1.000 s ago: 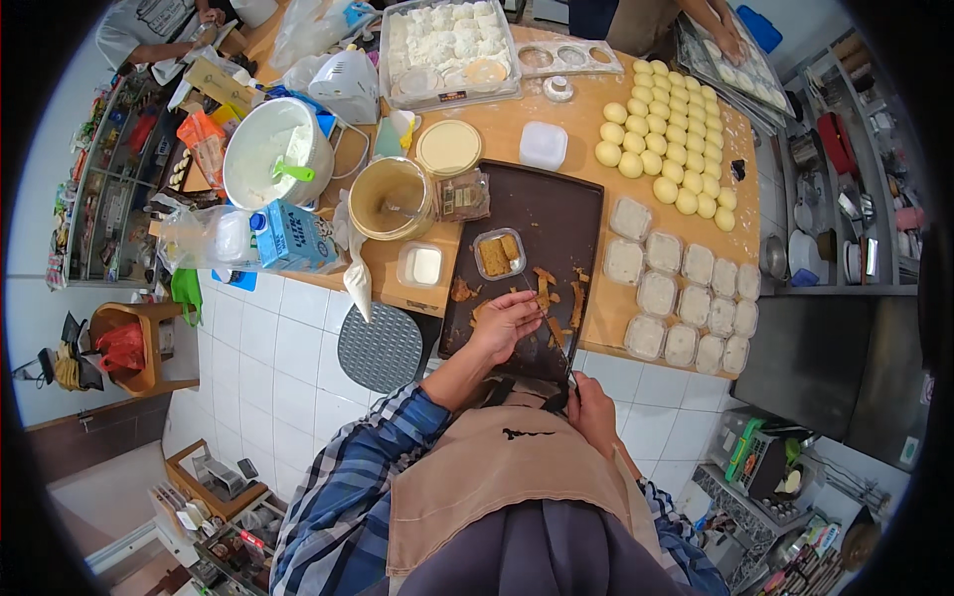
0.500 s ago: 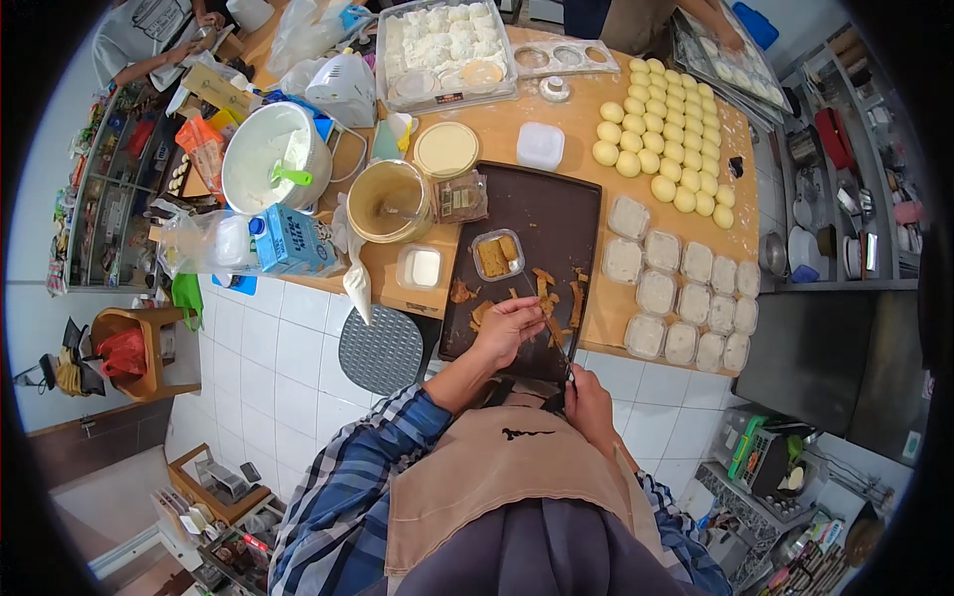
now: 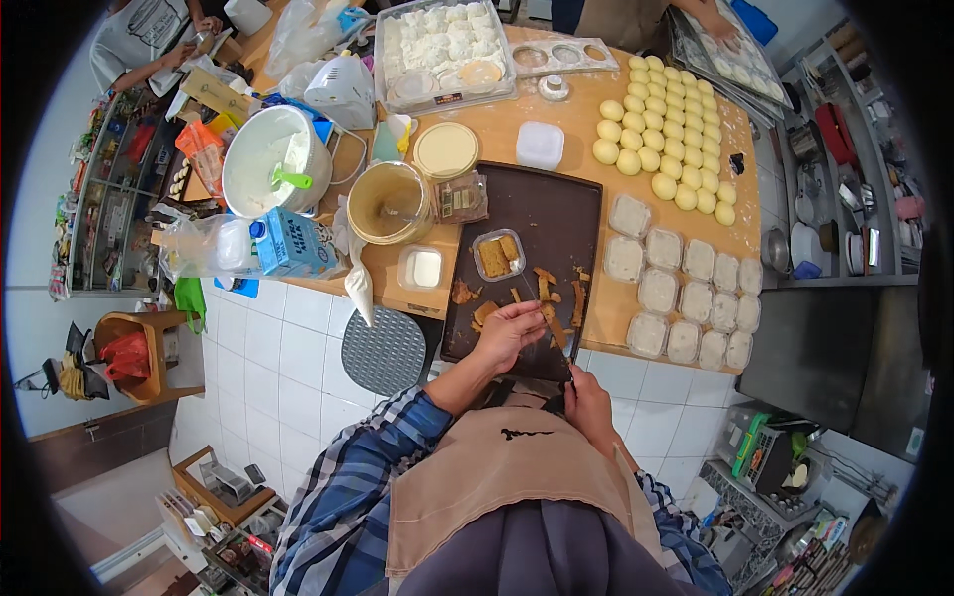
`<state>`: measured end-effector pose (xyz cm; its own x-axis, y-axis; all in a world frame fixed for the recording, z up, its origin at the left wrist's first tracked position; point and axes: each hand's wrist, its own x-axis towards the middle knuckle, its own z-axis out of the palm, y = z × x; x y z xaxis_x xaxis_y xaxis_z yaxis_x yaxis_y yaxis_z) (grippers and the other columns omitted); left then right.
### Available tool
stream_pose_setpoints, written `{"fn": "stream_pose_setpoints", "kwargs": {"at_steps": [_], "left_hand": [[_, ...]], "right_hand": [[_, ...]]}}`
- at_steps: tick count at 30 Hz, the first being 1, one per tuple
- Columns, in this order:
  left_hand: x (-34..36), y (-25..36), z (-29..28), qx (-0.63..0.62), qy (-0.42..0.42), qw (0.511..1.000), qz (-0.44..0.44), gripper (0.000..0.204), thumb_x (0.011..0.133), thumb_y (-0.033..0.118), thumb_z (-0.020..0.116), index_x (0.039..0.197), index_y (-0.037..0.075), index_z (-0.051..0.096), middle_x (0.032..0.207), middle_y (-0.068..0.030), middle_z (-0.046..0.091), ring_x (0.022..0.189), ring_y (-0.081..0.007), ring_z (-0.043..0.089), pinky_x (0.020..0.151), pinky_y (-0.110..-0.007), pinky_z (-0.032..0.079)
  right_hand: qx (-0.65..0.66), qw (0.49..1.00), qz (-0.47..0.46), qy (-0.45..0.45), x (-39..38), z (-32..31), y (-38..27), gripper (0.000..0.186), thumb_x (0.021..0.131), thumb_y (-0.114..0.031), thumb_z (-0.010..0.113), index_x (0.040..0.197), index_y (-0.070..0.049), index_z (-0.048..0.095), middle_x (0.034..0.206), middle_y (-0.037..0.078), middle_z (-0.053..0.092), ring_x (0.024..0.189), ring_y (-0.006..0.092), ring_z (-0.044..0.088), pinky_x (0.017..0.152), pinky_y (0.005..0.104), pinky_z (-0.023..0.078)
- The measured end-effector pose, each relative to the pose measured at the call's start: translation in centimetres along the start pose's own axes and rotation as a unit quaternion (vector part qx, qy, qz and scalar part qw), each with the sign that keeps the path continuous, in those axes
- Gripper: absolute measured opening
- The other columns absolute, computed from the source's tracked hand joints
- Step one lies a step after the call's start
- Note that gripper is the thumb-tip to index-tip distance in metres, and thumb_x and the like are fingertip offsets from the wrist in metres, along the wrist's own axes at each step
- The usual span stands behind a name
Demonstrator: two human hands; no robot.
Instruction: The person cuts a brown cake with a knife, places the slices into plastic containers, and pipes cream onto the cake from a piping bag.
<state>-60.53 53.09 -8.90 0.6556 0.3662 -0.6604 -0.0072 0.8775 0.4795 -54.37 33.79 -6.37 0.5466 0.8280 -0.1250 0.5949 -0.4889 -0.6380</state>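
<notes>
At the near edge of a crowded bakery table, we see the left hand [image 3: 509, 333] curled over a brown cake strip [image 3: 549, 320] on the dark baking tray [image 3: 556, 214], fingers closed on or just above it; the right hand [image 3: 586, 402] is wrapped around the handle of a knife [image 3: 568, 372], whose blade we can barely make out. More brown strips [image 3: 579, 303] lie scattered beside it on the tray. We judge these pieces light, soft and crumbly, best pinched gently along their long sides. A small clear tub [image 3: 499, 254] on the tray holds two brown slabs; the lidded tubs [image 3: 686, 293] to the right hold a pale filling. Yellow dough balls [image 3: 664, 139] sit in rows beyond. A tan bowl [image 3: 388, 202] holds a beige paste, and a white bucket [image 3: 263, 164] holds white cream and a green scraper.
</notes>
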Motion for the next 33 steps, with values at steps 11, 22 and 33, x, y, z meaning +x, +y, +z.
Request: {"fn": "stream_pose_setpoints", "kwargs": {"at_steps": [11,22,33], "left_hand": [[1.5,-0.8,-2.6,0.061,0.012,0.998,-0.016,0.028,0.084,0.007,0.061,0.111,0.003,0.053,0.095,-0.0049,0.061,0.087,-0.0149,0.06,0.08,-0.03,0.049],[1.7,-0.9,-2.9,0.107,0.018,0.994,-0.027,0.033,0.082,0.006,0.062,0.112,0.002,0.05,0.1,-0.0063,0.061,0.092,-0.0165,0.061,0.08,-0.03,0.048],[0.3,0.3,-2.8,0.096,-0.032,0.995,-0.004,0.03,0.082,0.003,0.063,0.11,0.003,0.052,0.1,-0.005,0.06,0.089,-0.0144,0.061,0.076,-0.028,0.05]], "right_hand": [[0.028,0.999,0.0,-0.04,0.2,1.0,1.1,0.031,0.081,-0.009,0.054,0.111,-0.003,0.049,0.088,0.02,0.057,0.071,0.0396,0.059,0.063,0.0468,0.049],[0.007,0.992,0.087,0.092,6.2,1.3,1.9,0.037,0.081,-0.008,0.054,0.116,0.001,0.047,0.095,0.022,0.055,0.088,0.0381,0.056,0.076,0.0439,0.045],[0.0,0.996,0.05,0.074,11.0,0.2,-0.9,0.029,0.079,-0.009,0.058,0.105,0.002,0.057,0.096,0.018,0.056,0.082,0.0325,0.058,0.072,0.0393,0.048]]}}
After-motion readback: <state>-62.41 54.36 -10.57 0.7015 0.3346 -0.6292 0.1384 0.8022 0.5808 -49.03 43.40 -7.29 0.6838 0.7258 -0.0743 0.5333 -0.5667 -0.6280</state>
